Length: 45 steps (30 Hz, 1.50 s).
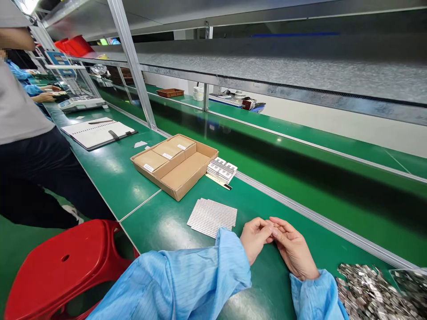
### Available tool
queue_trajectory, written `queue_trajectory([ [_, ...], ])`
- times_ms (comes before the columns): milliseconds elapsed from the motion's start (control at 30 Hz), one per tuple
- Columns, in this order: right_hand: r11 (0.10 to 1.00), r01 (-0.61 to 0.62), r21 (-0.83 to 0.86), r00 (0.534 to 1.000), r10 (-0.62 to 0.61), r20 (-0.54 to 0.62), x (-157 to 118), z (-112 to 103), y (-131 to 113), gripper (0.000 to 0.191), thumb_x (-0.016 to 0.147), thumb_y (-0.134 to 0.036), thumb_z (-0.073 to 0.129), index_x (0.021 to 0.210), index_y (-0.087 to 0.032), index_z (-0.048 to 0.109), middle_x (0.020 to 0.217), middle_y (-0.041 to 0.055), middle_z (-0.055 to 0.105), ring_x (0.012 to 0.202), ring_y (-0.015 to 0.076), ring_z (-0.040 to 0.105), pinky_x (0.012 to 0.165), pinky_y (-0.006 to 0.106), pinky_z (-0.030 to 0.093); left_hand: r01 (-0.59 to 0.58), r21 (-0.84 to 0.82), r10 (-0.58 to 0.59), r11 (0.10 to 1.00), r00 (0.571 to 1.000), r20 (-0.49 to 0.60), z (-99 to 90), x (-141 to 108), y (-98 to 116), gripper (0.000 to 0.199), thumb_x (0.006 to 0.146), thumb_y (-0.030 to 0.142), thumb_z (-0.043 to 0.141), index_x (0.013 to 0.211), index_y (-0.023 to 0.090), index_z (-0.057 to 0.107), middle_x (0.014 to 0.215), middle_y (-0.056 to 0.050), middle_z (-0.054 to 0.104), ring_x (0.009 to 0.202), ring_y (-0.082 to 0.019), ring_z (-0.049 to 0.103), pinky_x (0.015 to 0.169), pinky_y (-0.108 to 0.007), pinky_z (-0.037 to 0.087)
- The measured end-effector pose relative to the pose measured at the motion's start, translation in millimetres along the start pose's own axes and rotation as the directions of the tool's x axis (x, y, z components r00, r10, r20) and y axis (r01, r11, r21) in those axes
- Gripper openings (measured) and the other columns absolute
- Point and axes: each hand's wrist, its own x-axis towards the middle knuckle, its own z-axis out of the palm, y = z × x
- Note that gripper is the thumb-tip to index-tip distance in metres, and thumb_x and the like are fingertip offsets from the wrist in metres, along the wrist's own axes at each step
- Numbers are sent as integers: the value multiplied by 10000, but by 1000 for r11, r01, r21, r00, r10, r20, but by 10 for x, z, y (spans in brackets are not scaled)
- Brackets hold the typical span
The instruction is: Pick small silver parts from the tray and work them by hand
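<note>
Above the green table my left hand (256,238) and my right hand (292,246) meet at the fingertips. Both are pinched closed, and whatever sits between the fingers is too small or hidden to make out. Just left of my left hand lie sheets of small printed labels (213,217), overlapping on the table. To the right of my right sleeve is a heap of small shiny metal pieces (370,291), part of it beside a clear container edge.
A cardboard tray (178,192) holds brown envelopes with white labels. Beside it lies a stack of printed cards (222,170). Farther left are an open notebook (96,132) and a weighing scale (82,103). A red stool (60,262) and a standing person (26,102) are at left.
</note>
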Motion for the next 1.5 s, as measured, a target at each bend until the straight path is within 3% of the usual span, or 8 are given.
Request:
queue_trajectory([
  [200,1000,18,-21,1000,-18,24,-5,-9,-3,355,835,-382,884,1108,-222,723,1001,120,626,909,193,594,797,184,526,-10,-3,10,1000,1000,8,0,7,-2,608,594,622,801,773,103,542,954,-82,615,827,-140,566,754,-279,444],
  [433,1000,18,-17,1000,-18,-7,3,-18,14,360,821,-390,895,1092,-218,731,1027,132,625,944,204,596,812,192,530,6,33,-5,999,1000,-8,-3,8,10,391,675,426,753,826,101,598,952,-97,639,837,-150,576,779,-294,450],
  [667,1000,-7,3,998,7,-64,12,-11,14,437,720,-406,957,1051,-214,746,1012,114,626,938,218,598,796,200,540,10,13,-10,1000,999,39,-10,-17,41,482,630,508,784,818,112,583,905,-66,615,804,-118,557,762,-261,434],
  [933,1000,-12,-7,995,11,-99,24,-30,40,440,715,-463,949,1020,-213,754,1048,129,620,930,223,595,789,217,545,50,-33,-50,998,999,-4,22,-4,44,345,579,305,739,831,103,616,870,-70,624,805,-134,564,783,-280,430],
  [1100,1000,1,-3,998,-1,-69,18,-39,37,419,743,-447,934,1044,-221,750,999,112,626,951,230,598,799,200,538,38,-6,-38,999,999,-8,3,13,13,478,622,484,795,849,97,631,896,-87,631,822,-139,574,794,-292,442],
  [1267,999,-47,8,994,47,-102,24,-32,20,454,699,-448,955,1031,-211,757,975,112,625,916,234,604,779,201,545,29,-6,-29,1000,999,-21,17,11,23,676,511,656,824,821,91,617,874,-78,629,787,-121,571,756,-268,446],
  [1500,996,-89,14,985,90,-150,38,-1,-22,495,628,-470,982,984,-201,769,956,120,626,898,252,607,757,213,558,29,4,-28,1000,999,-36,42,2,42,722,456,681,830,817,95,611,840,-52,614,741,-94,560,729,-245,451],
])
